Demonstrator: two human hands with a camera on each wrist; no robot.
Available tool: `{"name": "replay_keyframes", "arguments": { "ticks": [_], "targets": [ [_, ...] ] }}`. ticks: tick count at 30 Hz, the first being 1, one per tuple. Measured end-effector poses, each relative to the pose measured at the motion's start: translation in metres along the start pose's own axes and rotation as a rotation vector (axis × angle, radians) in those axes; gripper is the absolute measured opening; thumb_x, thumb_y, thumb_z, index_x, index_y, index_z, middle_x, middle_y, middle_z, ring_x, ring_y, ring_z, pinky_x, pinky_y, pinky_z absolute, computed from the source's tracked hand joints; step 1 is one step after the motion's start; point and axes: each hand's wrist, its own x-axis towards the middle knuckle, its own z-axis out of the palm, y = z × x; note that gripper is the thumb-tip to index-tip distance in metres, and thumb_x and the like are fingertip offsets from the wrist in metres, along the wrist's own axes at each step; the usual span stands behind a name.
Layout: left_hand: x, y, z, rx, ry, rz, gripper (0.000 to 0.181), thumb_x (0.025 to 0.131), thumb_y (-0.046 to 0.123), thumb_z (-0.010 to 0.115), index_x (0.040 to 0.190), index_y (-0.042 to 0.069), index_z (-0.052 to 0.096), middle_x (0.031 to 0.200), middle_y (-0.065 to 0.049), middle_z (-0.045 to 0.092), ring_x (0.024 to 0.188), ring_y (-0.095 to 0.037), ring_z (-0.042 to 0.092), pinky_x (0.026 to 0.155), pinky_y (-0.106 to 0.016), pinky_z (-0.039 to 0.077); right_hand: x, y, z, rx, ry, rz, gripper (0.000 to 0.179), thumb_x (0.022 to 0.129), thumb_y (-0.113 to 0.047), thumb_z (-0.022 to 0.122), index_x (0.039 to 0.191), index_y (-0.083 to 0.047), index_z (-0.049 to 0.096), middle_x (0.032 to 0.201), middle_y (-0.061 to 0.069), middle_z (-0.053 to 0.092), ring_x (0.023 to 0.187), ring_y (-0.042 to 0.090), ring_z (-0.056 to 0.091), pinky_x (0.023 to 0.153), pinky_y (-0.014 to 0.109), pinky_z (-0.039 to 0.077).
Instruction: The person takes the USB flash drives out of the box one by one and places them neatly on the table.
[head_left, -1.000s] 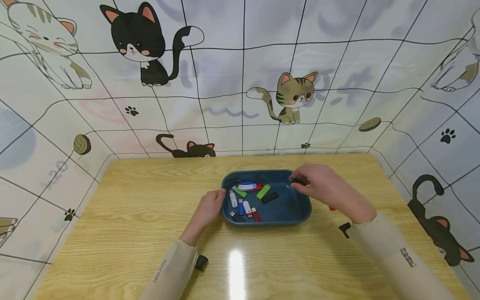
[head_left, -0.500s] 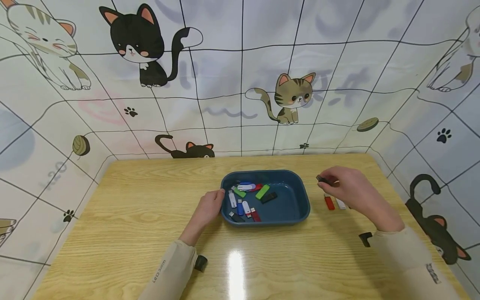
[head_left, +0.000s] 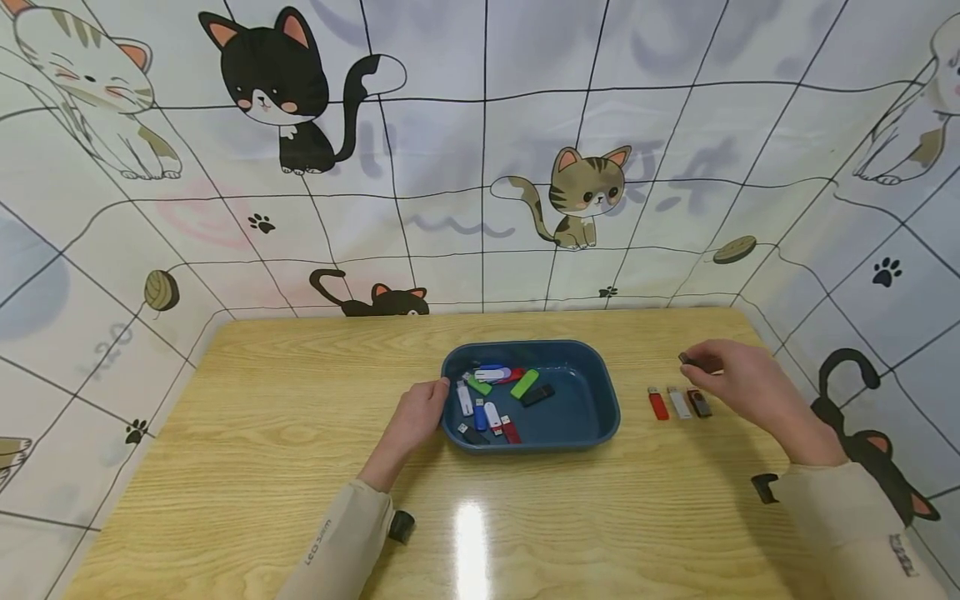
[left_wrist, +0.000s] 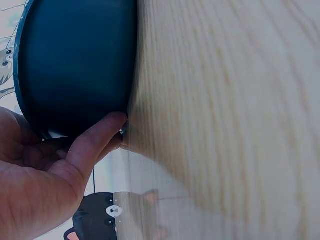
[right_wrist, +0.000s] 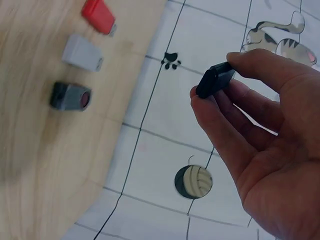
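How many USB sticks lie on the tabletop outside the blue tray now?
3, in a row right of the blue tray: red USB stick nearest it, white USB stick middle, dark USB stick farthest. The right hand may hide others.

No words can be read for sure. The left sleeve [head_left: 348, 521] has a line of small dark letters [head_left: 318, 542], too tiny to make out. The right sleeve [head_left: 847, 504] has a dark print [head_left: 903, 556], too blurry to read.
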Motion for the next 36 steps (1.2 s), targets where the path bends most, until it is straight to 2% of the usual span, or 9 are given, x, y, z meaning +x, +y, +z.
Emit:
{"name": "replay_keyframes", "arguments": {
  "ticks": [7, 13, 20, 29, 36],
  "targets": [
    [0.000, 0.001, 0.000, -0.003, -0.006, -0.005, 0.046, 0.112, 0.027, 0.036, 0.079, 0.003, 0.057, 0.061, 0.000, 0.046, 0.054, -0.015, 0.043, 0.055, -0.029, 0.034, -0.001, 0.026, 0.002, -0.012, -0.014, 0.088, 0.033, 0.099, -0.022, 0.070, 0.114, 0.008, 0.070, 0.104, 0.025, 0.072, 0.097, 0.046, 0.068, 0.078, 0.058, 0.054],
    [-0.001, 0.001, 0.000, -0.005, 0.000, -0.006, 0.046, 0.113, 0.027, 0.037, 0.076, 0.006, 0.055, 0.061, 0.000, 0.046, 0.055, -0.015, 0.043, 0.055, -0.028, 0.034, 0.000, 0.043, 0.007, -0.034, -0.043, 0.181, 0.037, 0.098, -0.022, 0.072, 0.112, 0.012, 0.069, 0.102, 0.027, 0.072, 0.088, 0.040, 0.068, 0.072, 0.053, 0.054],
    [-0.001, 0.001, 0.000, -0.005, -0.006, -0.001, 0.046, 0.113, 0.027, 0.037, 0.079, 0.003, 0.057, 0.062, 0.000, 0.047, 0.055, -0.015, 0.044, 0.055, -0.028, 0.035, 0.001, 0.056, 0.011, -0.041, -0.124, 0.270, 0.040, 0.097, -0.023, 0.072, 0.112, 0.014, 0.068, 0.101, 0.026, 0.071, 0.081, 0.031, 0.064, 0.070, 0.047, 0.053],
    [0.000, 0.001, -0.001, -0.006, -0.013, -0.002, 0.046, 0.113, 0.028, 0.037, 0.079, 0.003, 0.057, 0.063, 0.000, 0.047, 0.056, -0.015, 0.044, 0.055, -0.028, 0.035, 0.004, 0.067, 0.018, -0.060, -0.208, 0.321, 0.040, 0.097, -0.024, 0.069, 0.109, 0.015, 0.068, 0.095, 0.023, 0.070, 0.080, 0.031, 0.058, 0.071, 0.045, 0.048],
    [0.000, 0.000, -0.001, -0.011, -0.017, 0.006, 0.046, 0.113, 0.028, 0.036, 0.076, 0.005, 0.055, 0.061, 0.000, 0.046, 0.054, -0.015, 0.043, 0.054, -0.028, 0.034, 0.006, 0.073, 0.022, -0.074, -0.236, 0.278, 0.035, 0.097, -0.024, 0.068, 0.099, 0.011, 0.071, 0.090, 0.018, 0.070, 0.073, 0.025, 0.054, 0.065, 0.038, 0.044]
  ]
}}
